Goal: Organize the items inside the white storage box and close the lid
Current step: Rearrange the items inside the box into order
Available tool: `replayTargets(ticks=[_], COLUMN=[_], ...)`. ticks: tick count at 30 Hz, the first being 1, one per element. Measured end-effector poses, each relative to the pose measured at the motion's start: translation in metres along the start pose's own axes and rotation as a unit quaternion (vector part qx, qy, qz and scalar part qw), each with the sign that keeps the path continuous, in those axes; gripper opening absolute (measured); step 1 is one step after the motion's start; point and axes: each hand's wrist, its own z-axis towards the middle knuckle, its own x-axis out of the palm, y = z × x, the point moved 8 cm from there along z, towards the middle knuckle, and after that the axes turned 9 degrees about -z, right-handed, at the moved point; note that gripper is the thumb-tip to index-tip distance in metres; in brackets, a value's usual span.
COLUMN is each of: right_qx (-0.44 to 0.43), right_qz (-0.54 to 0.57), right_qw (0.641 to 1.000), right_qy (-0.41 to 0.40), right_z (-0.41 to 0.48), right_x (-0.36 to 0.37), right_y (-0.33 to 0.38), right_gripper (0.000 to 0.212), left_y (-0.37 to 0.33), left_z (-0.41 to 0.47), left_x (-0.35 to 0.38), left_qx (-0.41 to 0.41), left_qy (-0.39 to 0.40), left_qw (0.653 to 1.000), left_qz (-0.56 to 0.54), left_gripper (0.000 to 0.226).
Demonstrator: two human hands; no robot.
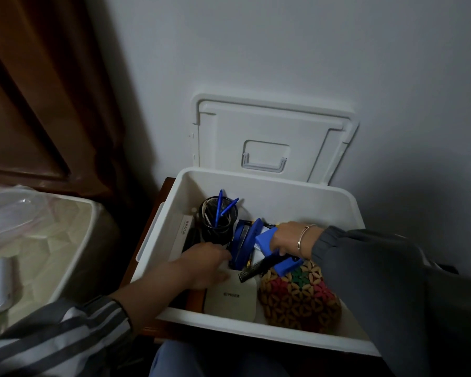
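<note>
Left hand (204, 263) inside white storage box (305, 340), finger state unclear; right hand (287, 238) fingers clamped on blue tool (268, 240).

Contents — two blue pens (220, 206) in one mesh pen cup (215, 224), one beaded bag (299, 297), one white flat device (230, 296), one comb (259, 269).

Head camera looks steeply down, close over the open storage box (256, 186).

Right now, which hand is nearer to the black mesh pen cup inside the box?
Left. The left hand is just below the black mesh pen cup, almost at its base. The right hand is off to its right, gripping a blue tool.
</note>
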Motion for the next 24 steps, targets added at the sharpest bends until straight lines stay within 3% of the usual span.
replayTargets(ticks=[6,11,14,17,24], right_qx=[0.119,0.212,0.235,0.237,0.260], right_qz=[0.092,0.137,0.148,0.174,0.246], right_qw=[0.988,0.967,0.960,0.955,0.922], right_qy=[-0.027,-0.039,-0.038,-0.045,-0.148], right_z=[0.006,-0.006,-0.012,-0.016,-0.027], right_x=[0.005,0.019,0.023,0.025,0.019], right_y=[-0.039,-0.070,-0.076,-0.075,-0.081], right_gripper=[0.032,0.031,0.028,0.029,0.020], left_y=[0.002,0.004,0.003,0.006,0.005], left_z=[-0.001,0.020,0.036,0.044,0.050], left_x=[-0.026,-0.015,0.008,0.019,0.017], left_qx=[0.006,-0.106,-0.174,-0.237,-0.274], left_qy=[-0.122,-0.075,-0.016,-0.016,-0.072], left_qw=[0.992,0.987,0.978,0.962,0.950], left_qz=[0.035,-0.093,-0.113,-0.137,-0.129], left_gripper=[0.022,0.012,0.046,0.070,0.054])
